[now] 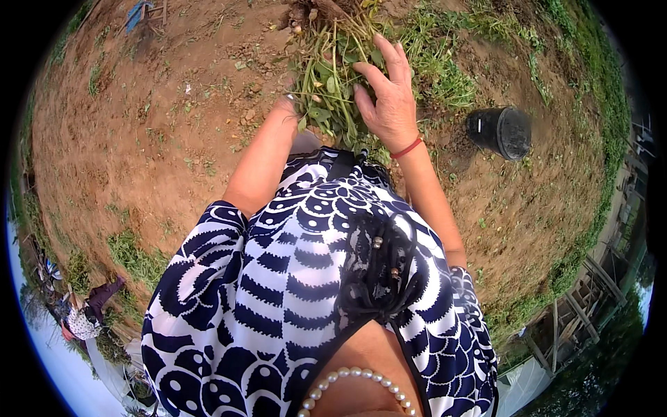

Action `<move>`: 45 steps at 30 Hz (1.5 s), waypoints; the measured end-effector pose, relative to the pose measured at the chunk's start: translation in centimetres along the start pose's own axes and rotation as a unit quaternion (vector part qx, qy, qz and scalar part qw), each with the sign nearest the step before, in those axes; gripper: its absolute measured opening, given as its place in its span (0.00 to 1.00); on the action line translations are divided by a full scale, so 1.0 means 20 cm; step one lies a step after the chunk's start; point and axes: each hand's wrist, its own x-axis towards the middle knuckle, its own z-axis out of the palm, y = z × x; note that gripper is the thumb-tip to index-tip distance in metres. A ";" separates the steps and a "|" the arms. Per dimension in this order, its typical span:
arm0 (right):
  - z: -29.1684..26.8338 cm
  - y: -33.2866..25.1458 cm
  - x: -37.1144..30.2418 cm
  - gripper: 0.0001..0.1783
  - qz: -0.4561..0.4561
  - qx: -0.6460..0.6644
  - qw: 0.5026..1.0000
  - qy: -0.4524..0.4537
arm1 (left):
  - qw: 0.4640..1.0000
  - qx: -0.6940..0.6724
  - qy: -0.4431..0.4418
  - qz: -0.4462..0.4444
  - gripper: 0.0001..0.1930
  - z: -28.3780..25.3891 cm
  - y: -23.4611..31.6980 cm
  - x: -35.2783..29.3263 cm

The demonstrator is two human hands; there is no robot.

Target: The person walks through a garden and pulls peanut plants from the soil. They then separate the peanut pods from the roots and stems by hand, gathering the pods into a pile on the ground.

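A bunch of uprooted leafy green plants point(333, 80) is in front of me, its brown roots and clinging soil point(313, 12) at the far end. A few small pale bits show among the stems; I cannot make out what they are. My right hand point(390, 101), with a red band at the wrist, lies over the right side of the bunch. Its fingers are stretched out and apart, with the tips among the leaves. From the left, my left hand point(286, 104) reaches under the foliage; only its wrist end shows and its fingers are hidden.
On the soil to my right is a black bucket point(497, 132). More green plants point(445, 76) lie beyond my right hand. Another person point(87, 313) is far off at the lower left. Wooden beams point(580, 313) stand at the lower right.
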 end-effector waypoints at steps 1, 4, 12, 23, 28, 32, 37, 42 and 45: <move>0.01 0.05 0.00 0.18 0.007 0.006 1.000 0.022 | 0.999 0.019 0.025 0.016 0.20 -0.05 -0.01 0.01; 0.02 0.22 -0.02 0.16 0.142 0.122 0.981 0.057 | 0.985 0.095 0.129 0.058 0.18 -0.19 -0.03 0.06; -0.01 0.18 0.00 0.23 0.142 0.214 0.965 0.046 | 0.994 -0.072 0.085 -0.015 0.21 -0.10 -0.01 -0.01; -0.13 -0.04 0.01 0.34 0.125 0.324 0.936 -0.061 | 0.992 0.071 0.049 0.089 0.23 0.14 -0.02 -0.11; -0.08 -0.26 -0.01 0.40 0.053 0.254 0.960 -0.109 | 0.976 0.180 0.055 0.105 0.30 0.04 0.00 -0.13; -0.07 -0.09 -0.04 0.31 0.101 0.326 0.939 -0.043 | 0.972 0.196 0.086 0.101 0.31 0.00 0.02 -0.15; -0.32 -0.12 0.04 0.23 0.041 -0.084 0.988 0.123 | 0.971 0.201 0.093 0.086 0.34 -0.04 0.03 -0.14; -0.36 -0.19 0.24 0.29 -0.151 -0.030 0.978 0.138 | 0.971 0.217 0.081 0.056 0.36 -0.08 0.04 -0.11; -0.26 -0.11 0.36 0.31 -0.160 -0.066 0.982 0.081 | 0.967 0.248 0.055 0.028 0.37 -0.14 0.06 -0.09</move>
